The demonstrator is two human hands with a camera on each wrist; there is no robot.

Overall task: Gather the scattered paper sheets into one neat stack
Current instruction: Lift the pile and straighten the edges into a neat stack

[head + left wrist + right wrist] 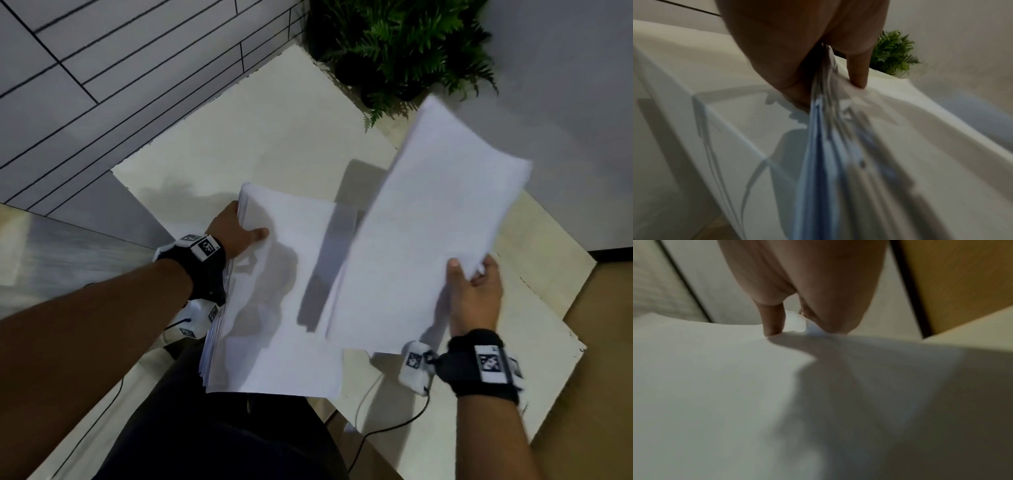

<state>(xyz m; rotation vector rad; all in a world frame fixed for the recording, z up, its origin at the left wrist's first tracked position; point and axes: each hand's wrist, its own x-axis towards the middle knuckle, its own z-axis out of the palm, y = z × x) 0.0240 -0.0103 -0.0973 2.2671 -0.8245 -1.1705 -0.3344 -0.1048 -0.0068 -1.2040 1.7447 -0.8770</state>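
White paper bent softly. The left hand (236, 233) pinched the stack (274, 301); right of it, the right hand (474, 294) pinched a floppy sheet's (431, 226) corner.

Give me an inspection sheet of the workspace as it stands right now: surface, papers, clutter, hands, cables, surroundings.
Surface: white table, corner pointing away; no loose sheets seen on its bare part.
Job's things: thick paper stack with uneven left edges, held above the table's near edge; second sheaf of sheets lifted and tilted to the right, not yet merged.
Clutter: nothing seen.
Grips: left hand holds the stack's far left edge, thumb on top; right hand pinches the sheaf's near right corner.
Cables: black cable trails from the right wrist unit over the table's near part; another runs at lower left.
Surroundings: potted fern at the far corner; tiled wall left; wooden floor right.
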